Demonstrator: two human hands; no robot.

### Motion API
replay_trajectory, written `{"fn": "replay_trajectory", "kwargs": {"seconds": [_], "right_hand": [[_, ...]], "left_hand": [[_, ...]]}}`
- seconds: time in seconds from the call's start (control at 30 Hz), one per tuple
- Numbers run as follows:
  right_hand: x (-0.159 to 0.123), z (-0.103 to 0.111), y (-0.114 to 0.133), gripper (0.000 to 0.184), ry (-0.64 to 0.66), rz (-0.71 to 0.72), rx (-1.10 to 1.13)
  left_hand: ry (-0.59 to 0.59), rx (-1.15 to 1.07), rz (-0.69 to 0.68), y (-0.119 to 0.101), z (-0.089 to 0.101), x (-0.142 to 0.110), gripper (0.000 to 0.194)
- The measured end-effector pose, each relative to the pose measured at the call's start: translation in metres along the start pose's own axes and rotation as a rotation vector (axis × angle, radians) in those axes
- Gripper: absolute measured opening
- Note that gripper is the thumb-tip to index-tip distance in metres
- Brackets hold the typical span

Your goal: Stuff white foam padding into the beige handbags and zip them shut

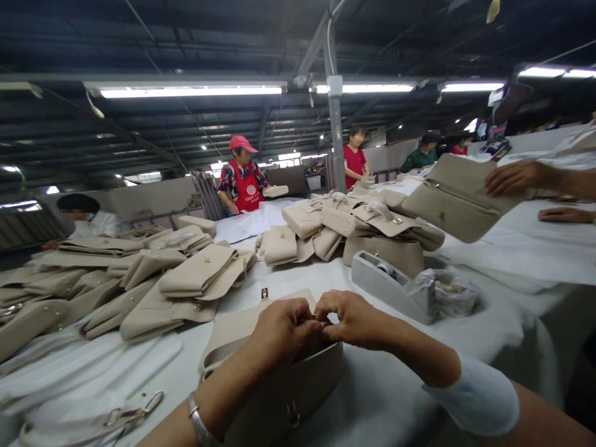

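A beige handbag [307,385] stands in front of me with its flap raised toward the back and a metal clasp on its near face. Over its opening, my left hand [284,329] and my right hand [351,320] meet with fingertips pinched close together. Whatever lies between those fingers is hidden by the knuckles. Both hands are closed. Just behind my right hand sits a grey tape dispenser [391,285]. Beside it lies a clear plastic bag [454,292] with small things inside that I cannot make out.
Beige bags are heaped at left [195,273] and at centre back [321,226]. A strap with a metal hook [135,413] lies front left. At right, another person's hand [514,180] holds a flat beige bag [459,195]. Several people stand or sit around the white-covered table [372,391].
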State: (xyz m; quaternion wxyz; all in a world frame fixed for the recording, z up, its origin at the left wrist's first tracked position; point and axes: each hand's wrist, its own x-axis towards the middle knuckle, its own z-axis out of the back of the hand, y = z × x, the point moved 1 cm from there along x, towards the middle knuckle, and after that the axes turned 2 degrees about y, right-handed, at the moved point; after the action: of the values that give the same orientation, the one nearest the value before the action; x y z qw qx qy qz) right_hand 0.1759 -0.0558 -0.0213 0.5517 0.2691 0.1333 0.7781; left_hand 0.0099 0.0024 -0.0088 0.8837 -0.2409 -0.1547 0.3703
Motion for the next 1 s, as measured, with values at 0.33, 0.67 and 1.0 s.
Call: {"fn": "replay_trajectory", "kwargs": {"seconds": [0.33,0.67,1.0], "right_hand": [[0.006,0.010,0.011,0.005,0.186,0.091,-0.130],[0.001,-0.005,0.004,0.006,-0.026,0.131,-0.051],[0.002,-0.013,-0.006,0.005,-0.071,-0.032,0.174]], "left_hand": [[0.042,0.190,-0.004,-0.009,0.015,-0.002,0.021],[0.056,-0.174,0.079,-0.002,0.004,0.004,0.011],[0.225,-0.140,0.213,-0.032,0.017,0.010,0.010]]}}
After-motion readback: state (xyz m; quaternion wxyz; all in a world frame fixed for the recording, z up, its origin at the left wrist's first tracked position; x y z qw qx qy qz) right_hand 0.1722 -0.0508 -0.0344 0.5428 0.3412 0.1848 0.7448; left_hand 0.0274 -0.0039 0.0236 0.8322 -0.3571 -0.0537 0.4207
